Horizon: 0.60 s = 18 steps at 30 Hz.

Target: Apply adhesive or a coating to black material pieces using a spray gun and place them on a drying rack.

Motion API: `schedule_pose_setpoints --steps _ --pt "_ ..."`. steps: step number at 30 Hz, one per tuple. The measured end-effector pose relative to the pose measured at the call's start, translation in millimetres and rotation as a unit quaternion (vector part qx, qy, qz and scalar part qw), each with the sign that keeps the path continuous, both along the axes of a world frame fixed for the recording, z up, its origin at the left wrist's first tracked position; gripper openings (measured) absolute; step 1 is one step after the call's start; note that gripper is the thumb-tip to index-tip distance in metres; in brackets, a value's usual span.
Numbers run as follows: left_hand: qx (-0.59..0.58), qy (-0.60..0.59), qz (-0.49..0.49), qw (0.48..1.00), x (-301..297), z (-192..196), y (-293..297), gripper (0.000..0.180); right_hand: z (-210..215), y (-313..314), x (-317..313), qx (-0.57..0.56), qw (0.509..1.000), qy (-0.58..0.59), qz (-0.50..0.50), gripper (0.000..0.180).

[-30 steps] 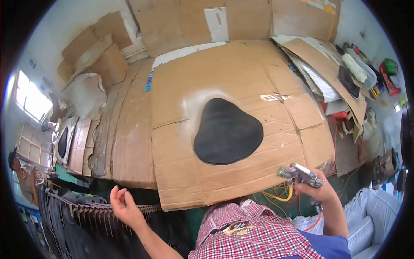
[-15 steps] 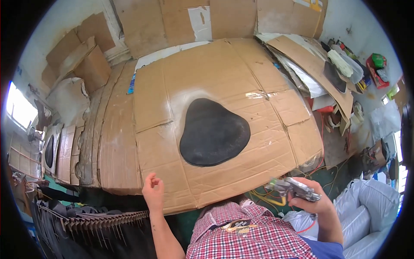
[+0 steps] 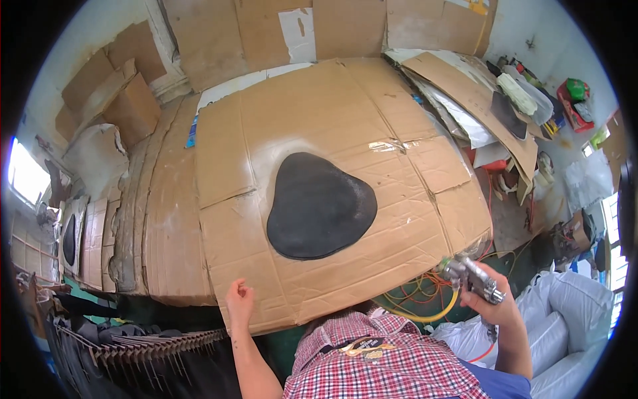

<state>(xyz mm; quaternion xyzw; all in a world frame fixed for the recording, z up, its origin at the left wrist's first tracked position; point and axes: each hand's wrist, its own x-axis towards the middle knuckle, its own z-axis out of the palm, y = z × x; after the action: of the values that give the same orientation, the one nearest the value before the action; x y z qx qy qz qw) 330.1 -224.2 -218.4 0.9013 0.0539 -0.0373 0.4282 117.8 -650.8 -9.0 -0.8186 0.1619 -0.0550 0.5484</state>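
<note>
A black rounded-triangular pad (image 3: 320, 206) lies flat on a cardboard-covered table (image 3: 352, 100), with a pale dusty patch on its right side. My right hand (image 3: 497, 307) is wrapped round a metal spray gun (image 3: 475, 279), held off the table's front right corner. Its nozzle end points left toward the table, and a red hose (image 3: 484, 352) runs down from its grip. At the table's front left edge, my left hand (image 3: 240, 302) is loosely closed with curled fingers. Nothing shows in it, and it is apart from the pad.
Yellow and orange hoses (image 3: 425, 306) lie below the front right edge. White sacks (image 3: 555, 326) are piled at the right. A rack of hanging dark pieces (image 3: 153, 346) stands at lower left. Cardboard sheets (image 3: 465, 93) and clutter cover the back right; a cardboard box (image 3: 133, 110) sits back left.
My right hand has moved the spray gun slightly right and up, tilting it more. My left hand stays curled, a little lower. The view has shifted slightly; the pad looks unmoved on the table.
</note>
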Motion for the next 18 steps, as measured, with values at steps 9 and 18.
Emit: schedule_pose_setpoints --steps 9,18 --pt "-0.036 0.009 -0.030 0.999 10.4 -68.5 -22.0 0.029 -11.4 22.5 43.4 0.160 0.983 -0.014 0.087 0.049" --pt "-0.024 0.053 -0.028 0.998 28.8 -86.3 -56.9 0.025 -4.0 -12.8 35.4 0.072 0.997 -0.030 -0.018 0.048"
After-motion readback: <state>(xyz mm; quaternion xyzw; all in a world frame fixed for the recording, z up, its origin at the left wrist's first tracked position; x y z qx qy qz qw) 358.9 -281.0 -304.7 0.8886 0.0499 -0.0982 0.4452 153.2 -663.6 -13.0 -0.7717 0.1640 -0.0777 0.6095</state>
